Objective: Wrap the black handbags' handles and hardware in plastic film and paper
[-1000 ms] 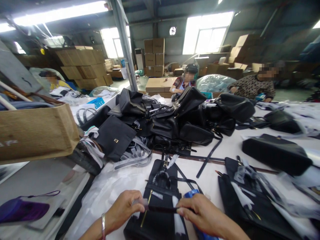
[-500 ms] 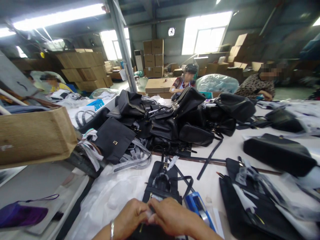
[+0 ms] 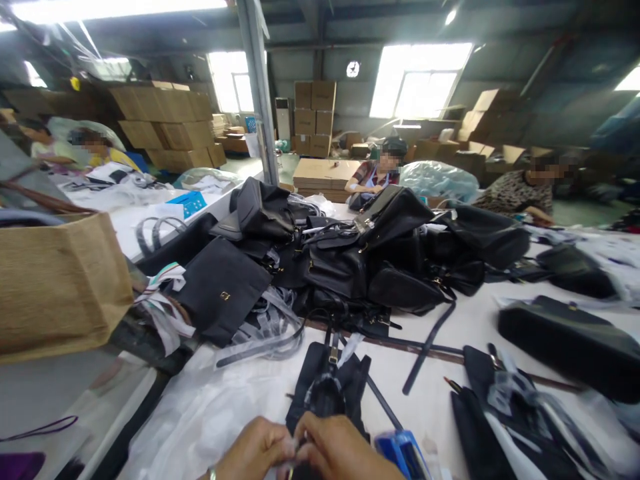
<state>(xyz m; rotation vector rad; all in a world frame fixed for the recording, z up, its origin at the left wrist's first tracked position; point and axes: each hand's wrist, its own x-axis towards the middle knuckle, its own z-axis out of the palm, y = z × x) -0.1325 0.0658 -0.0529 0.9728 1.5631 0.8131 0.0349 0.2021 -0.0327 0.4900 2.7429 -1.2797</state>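
Note:
At the bottom edge my left hand [image 3: 257, 450] and my right hand [image 3: 343, 448] are pressed together, fingers pinched on a black bag [image 3: 327, 390] that lies flat on the white table [image 3: 430, 400]. What the fingertips pinch is hidden between them. The bag's strap and gold buckle point away from me. A blue tape dispenser [image 3: 403, 453] lies just right of my right hand.
A heap of black bags [image 3: 360, 257] fills the table's middle. More black bags [image 3: 570, 343] lie at the right, clear plastic sheeting [image 3: 200, 407] at the left. A burlap tote [image 3: 60, 287] stands far left. Other people sit beyond the heap; cardboard boxes [image 3: 313, 117] behind.
My hands, first apart stretching a strip across the bag, have come together over it. The view has tilted up, so the hands and bag sit lower in frame.

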